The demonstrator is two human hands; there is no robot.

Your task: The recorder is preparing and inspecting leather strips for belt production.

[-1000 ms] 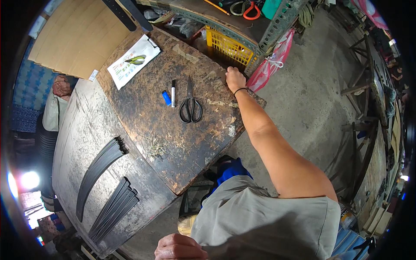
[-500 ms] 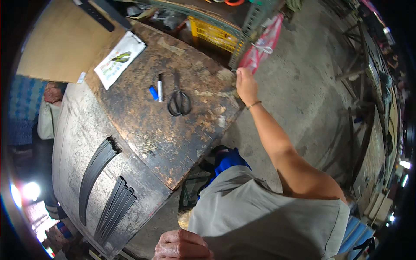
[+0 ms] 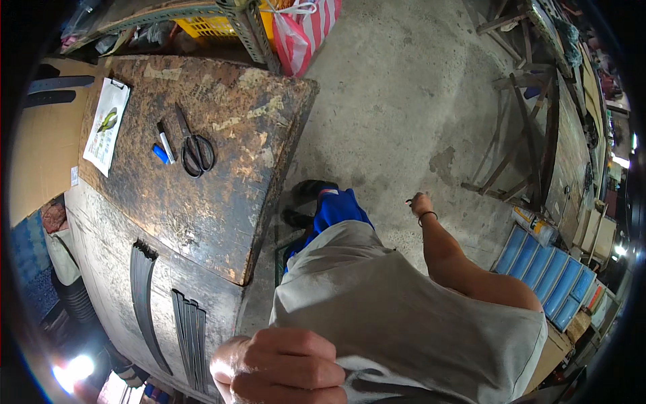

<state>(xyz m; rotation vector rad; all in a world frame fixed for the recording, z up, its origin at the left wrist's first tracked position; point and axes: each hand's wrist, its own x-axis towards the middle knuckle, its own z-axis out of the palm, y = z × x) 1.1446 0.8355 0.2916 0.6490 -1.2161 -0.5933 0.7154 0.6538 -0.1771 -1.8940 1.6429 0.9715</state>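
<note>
My right hand (image 3: pixel 419 202) is low over the concrete floor, away from the table, fingers curled near a small dark shape I cannot make out. My left hand (image 3: pixel 288 367) is closed at the bottom centre, close against the grey shirt; its contents are hidden. On the worn wooden board (image 3: pixel 245 141) to my left lie black scissors (image 3: pixel 199 155), a marker (image 3: pixel 165 141), a blue object (image 3: pixel 159 153) and a white sheet (image 3: pixel 99 147) with green-handled pliers (image 3: pixel 106 120) on it. Two bundles of black strips (image 3: pixel 145 299) lie on the lighter surface below.
A metal shelf (image 3: pixel 261 40) with a yellow crate (image 3: pixel 208 27) and striped bag (image 3: pixel 296 40) stands beyond the board. Along the right are wooden trestles (image 3: pixel 531 141) and blue slatted bins (image 3: pixel 538 269). Cardboard (image 3: pixel 47 155) stands at the left.
My right hand has left the board's far corner and dropped lower, rightward over the floor. The view has turned, so the table sits farther left. My left hand stays closed.
</note>
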